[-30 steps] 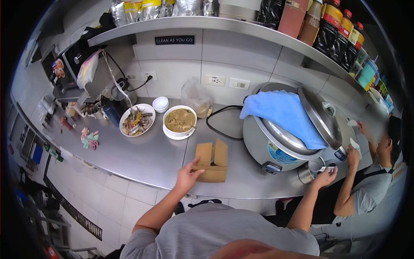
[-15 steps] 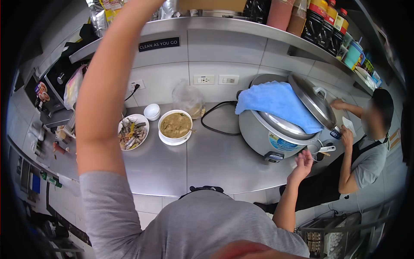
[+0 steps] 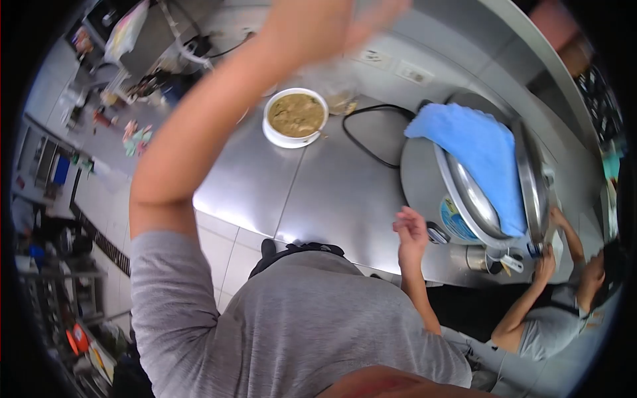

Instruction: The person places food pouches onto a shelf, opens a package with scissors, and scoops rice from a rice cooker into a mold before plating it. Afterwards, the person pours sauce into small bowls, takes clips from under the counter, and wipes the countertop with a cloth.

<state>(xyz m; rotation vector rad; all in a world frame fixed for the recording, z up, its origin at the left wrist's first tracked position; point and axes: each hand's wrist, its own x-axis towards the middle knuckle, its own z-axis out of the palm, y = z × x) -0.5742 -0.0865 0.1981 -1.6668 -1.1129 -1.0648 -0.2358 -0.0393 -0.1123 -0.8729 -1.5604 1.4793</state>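
My left hand [image 3: 325, 26] is raised at the top edge of the head view, smeared by motion and partly cut off. One digit stretches right; the other fingers are hidden, and no held object shows. Below it, a white bowl [image 3: 285, 138] of thick greenish-brown stew [image 3: 296, 114] stands on a white plate on the steel counter [image 3: 338, 176]. My right hand [image 3: 411, 229] hovers by the counter's front edge, fingers loosely bent and apart, holding nothing. Nearest to it is a big grey rice cooker [image 3: 421, 176] with a blue towel [image 3: 474, 146] over its top.
A metal lid [image 3: 529, 186] leans against the cooker's right side, and a steel cup [image 3: 476, 257] sits before it. A black cord [image 3: 352, 139] loops across the counter. Behind the bowl lies a clear plastic bag [image 3: 340, 86]. A co-worker [image 3: 547, 312] stands close on the right.
The view has swung left and down. My left hand has come down from the shelf into view above the bowl. My forearm now covers most of the fish plate. My right hand remains empty.
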